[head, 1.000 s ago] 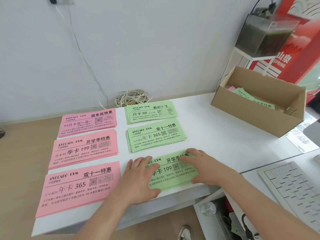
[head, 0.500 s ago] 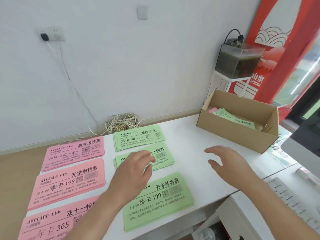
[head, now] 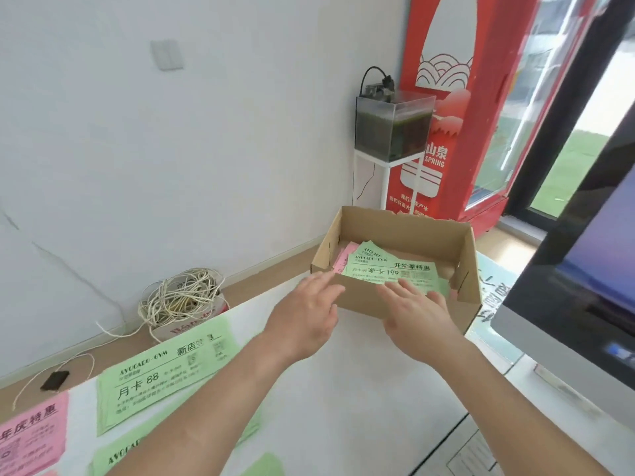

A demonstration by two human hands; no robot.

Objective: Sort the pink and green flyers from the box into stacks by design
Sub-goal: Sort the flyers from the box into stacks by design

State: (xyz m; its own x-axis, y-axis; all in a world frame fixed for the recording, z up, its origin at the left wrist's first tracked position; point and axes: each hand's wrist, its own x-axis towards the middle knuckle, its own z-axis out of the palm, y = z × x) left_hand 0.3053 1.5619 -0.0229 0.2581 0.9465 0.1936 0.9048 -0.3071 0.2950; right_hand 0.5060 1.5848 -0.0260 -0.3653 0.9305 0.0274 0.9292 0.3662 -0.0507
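The left grip (head: 305,317) is wide, fingers spread and nearly straight, holding nothing, its fingertips just at the near-left corner of the cardboard box (head: 405,228). The right grip (head: 415,314) is likewise wide and empty. It hangs over the box's front wall with its fingertips above the near edge of the top green flyer (head: 388,267); the wall hides the spot, so I cannot tell whether they touch the paper. That flyer lies askew on a loose heap inside the box, with a pink flyer (head: 343,257) peeking out beneath it at the left. These look like thin, light sheets: floppy, quick to crease, and likely to slide on one another, so one pulled sheet may drag its neighbours. A sound hold would be a thumb-and-finger pinch on the near long edge or a free corner, after nudging the top sheet to raise it. The box walls stand high, so a sheet has to go up and over the front wall, not straight out. Bare counter (head: 343,407) between box and stacks leaves room to carry leftward to the green stack (head: 161,376) and the pink stack (head: 31,434). The monitor (head: 567,304) crowds the right side.
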